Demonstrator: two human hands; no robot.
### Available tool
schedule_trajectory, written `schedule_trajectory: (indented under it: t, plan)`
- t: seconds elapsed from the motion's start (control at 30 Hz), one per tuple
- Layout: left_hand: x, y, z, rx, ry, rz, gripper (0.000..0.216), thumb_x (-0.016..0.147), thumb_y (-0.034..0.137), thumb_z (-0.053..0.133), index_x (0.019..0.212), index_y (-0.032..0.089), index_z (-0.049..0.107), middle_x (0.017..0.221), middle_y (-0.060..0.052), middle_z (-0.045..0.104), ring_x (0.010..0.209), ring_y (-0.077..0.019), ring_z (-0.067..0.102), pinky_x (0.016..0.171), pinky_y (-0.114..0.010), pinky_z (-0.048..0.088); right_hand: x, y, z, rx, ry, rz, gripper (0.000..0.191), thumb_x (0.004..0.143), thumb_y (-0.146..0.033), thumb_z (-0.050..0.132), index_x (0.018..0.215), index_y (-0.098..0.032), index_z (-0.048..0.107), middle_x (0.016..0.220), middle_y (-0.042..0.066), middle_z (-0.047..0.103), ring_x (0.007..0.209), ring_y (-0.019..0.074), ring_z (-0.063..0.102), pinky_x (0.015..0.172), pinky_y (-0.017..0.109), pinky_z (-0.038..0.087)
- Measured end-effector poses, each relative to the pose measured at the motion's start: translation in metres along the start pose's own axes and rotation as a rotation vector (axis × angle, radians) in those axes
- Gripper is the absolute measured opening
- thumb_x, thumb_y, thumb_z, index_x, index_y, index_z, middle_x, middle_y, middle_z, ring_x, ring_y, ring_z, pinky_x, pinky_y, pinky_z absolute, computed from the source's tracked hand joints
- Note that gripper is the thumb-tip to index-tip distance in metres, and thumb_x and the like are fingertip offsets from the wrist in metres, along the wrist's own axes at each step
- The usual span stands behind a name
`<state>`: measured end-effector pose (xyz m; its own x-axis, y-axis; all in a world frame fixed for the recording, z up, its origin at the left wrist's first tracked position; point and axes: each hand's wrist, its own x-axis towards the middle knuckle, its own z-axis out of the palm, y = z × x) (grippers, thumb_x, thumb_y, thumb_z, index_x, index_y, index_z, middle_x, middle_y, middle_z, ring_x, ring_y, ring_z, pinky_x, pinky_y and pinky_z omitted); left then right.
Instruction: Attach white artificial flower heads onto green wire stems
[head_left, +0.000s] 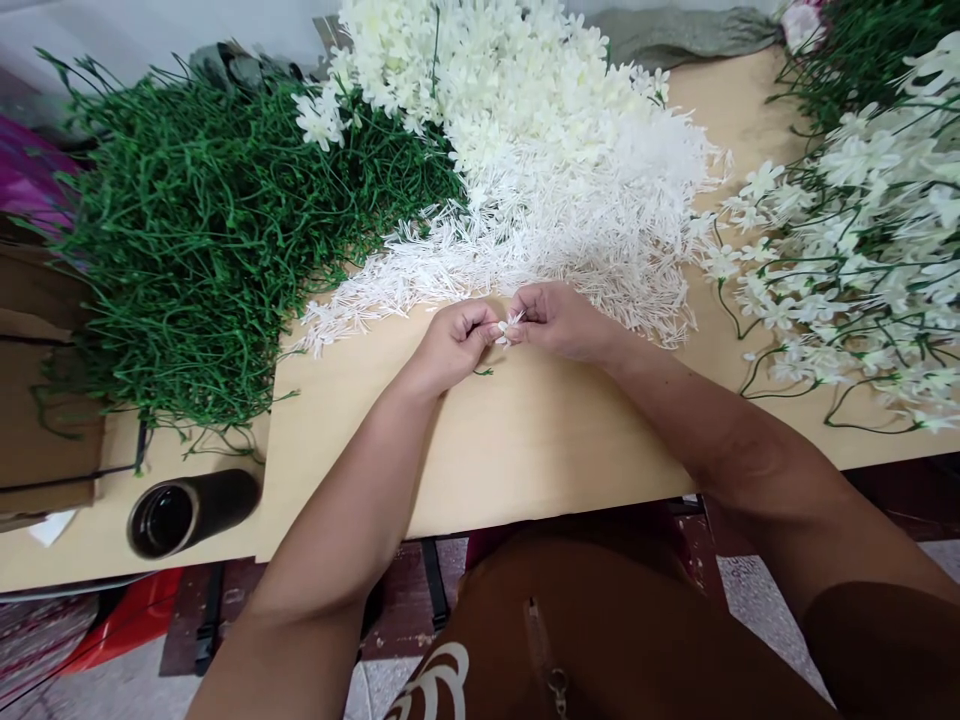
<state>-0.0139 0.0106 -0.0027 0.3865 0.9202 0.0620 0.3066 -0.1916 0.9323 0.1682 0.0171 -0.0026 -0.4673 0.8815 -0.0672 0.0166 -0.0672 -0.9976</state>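
My left hand (463, 338) and my right hand (551, 318) meet over the front middle of the table. Between their fingertips is a small white artificial flower (504, 332), its thin white strands sticking out by my right thumb. The fingers of both hands are pinched closed on it. A bit of green stem (484, 372) shows just below my left hand; most of that stem is hidden. Right behind my hands spreads a heap of thin white stamen pieces (585, 230), with loose white petal blossoms (517, 80) piled at its back.
Green plastic stems (202, 220) form a big heap at the left. Finished-looking white flowers on stems (862, 260) lie at the right. A dark cup (195, 508) stands near the left front edge of the table (495, 460), beside a cardboard box (45, 400).
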Motion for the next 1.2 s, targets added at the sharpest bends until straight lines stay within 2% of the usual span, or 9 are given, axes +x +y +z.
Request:
schedule_trajectory:
  t: [0.13, 0.23, 0.33, 0.43, 0.57, 0.73, 0.87, 1.03, 1.2]
  plan:
    - [0.000, -0.001, -0.002, 0.020, -0.017, 0.000, 0.036, 0.077, 0.049, 0.068, 0.060, 0.020, 0.055, 0.053, 0.003, 0.043, 0.047, -0.0087, 0.033, 0.044, -0.024, 0.026, 0.000, -0.001, -0.001, 0.030, -0.021, 0.019, 0.030, 0.065, -0.024, 0.088, 0.068, -0.016, 0.059, 0.063, -0.001, 0.066, 0.061, 0.0099, 0.059, 0.057, 0.021, 0.045]
    - [-0.002, 0.002, -0.002, -0.019, -0.031, -0.034, 0.039, 0.079, 0.052, 0.067, 0.062, 0.019, 0.054, 0.054, 0.004, 0.041, 0.048, -0.0084, 0.032, 0.045, -0.024, 0.026, 0.001, -0.002, -0.004, 0.150, -0.051, 0.032, 0.038, 0.058, -0.031, 0.093, 0.070, -0.016, 0.061, 0.065, -0.002, 0.067, 0.065, 0.0092, 0.063, 0.064, 0.022, 0.053]
    - [-0.003, 0.007, -0.002, -0.026, -0.036, -0.049, 0.045, 0.079, 0.058, 0.066, 0.063, 0.018, 0.055, 0.056, 0.002, 0.044, 0.052, -0.0090, 0.036, 0.047, -0.023, 0.028, 0.001, -0.001, -0.007, 0.229, -0.082, 0.022, 0.045, 0.052, -0.038, 0.095, 0.072, -0.014, 0.062, 0.067, -0.002, 0.068, 0.066, 0.0081, 0.065, 0.069, 0.021, 0.056]
    - [-0.004, 0.011, -0.004, -0.017, -0.053, -0.038, 0.048, 0.078, 0.063, 0.066, 0.066, 0.017, 0.060, 0.060, 0.001, 0.049, 0.056, -0.0098, 0.040, 0.050, -0.023, 0.031, 0.000, -0.002, -0.008, 0.247, -0.082, 0.012, 0.047, 0.052, -0.042, 0.095, 0.072, -0.014, 0.063, 0.066, -0.002, 0.069, 0.065, 0.0077, 0.066, 0.069, 0.021, 0.057]
    - [-0.005, 0.014, -0.008, -0.024, -0.095, -0.071, 0.050, 0.077, 0.066, 0.066, 0.071, 0.016, 0.064, 0.058, 0.002, 0.048, 0.051, -0.0087, 0.038, 0.046, -0.023, 0.032, -0.001, -0.004, -0.007, 0.286, -0.056, 0.014, 0.048, 0.053, -0.044, 0.094, 0.073, -0.015, 0.063, 0.066, -0.002, 0.070, 0.065, 0.0076, 0.067, 0.069, 0.021, 0.057]
    - [-0.004, 0.016, -0.007, -0.040, -0.132, -0.111, 0.055, 0.076, 0.071, 0.064, 0.069, 0.016, 0.060, 0.056, 0.002, 0.051, 0.048, -0.0076, 0.041, 0.046, -0.022, 0.032, -0.003, -0.007, -0.006, 0.316, -0.068, 0.019, 0.047, 0.056, -0.048, 0.091, 0.074, -0.015, 0.063, 0.068, -0.002, 0.071, 0.066, 0.0069, 0.067, 0.069, 0.020, 0.057]
    - [-0.002, 0.014, -0.004, -0.065, -0.115, -0.086, 0.058, 0.074, 0.074, 0.062, 0.067, 0.017, 0.059, 0.051, 0.004, 0.045, 0.048, -0.0081, 0.036, 0.046, -0.023, 0.029, -0.002, -0.007, -0.007, 0.345, -0.100, 0.000, 0.046, 0.059, -0.047, 0.091, 0.073, -0.015, 0.061, 0.069, -0.002, 0.072, 0.070, 0.0074, 0.069, 0.073, 0.020, 0.057]
    - [-0.001, 0.012, 0.000, -0.129, -0.082, -0.062, 0.059, 0.072, 0.076, 0.063, 0.064, 0.018, 0.057, 0.055, 0.002, 0.048, 0.055, -0.0104, 0.042, 0.049, -0.023, 0.033, 0.000, -0.006, -0.009, 0.365, -0.155, -0.037, 0.043, 0.060, -0.042, 0.092, 0.074, -0.015, 0.061, 0.068, -0.003, 0.072, 0.068, 0.0067, 0.069, 0.071, 0.019, 0.056]
    - [0.000, 0.010, 0.005, -0.203, -0.028, -0.044, 0.058, 0.071, 0.075, 0.065, 0.061, 0.019, 0.053, 0.054, 0.002, 0.046, 0.054, -0.0105, 0.041, 0.048, -0.023, 0.031, 0.001, -0.005, -0.007, 0.393, -0.148, -0.049, 0.042, 0.059, -0.040, 0.092, 0.073, -0.015, 0.062, 0.068, -0.002, 0.072, 0.067, 0.0063, 0.068, 0.069, 0.017, 0.055]
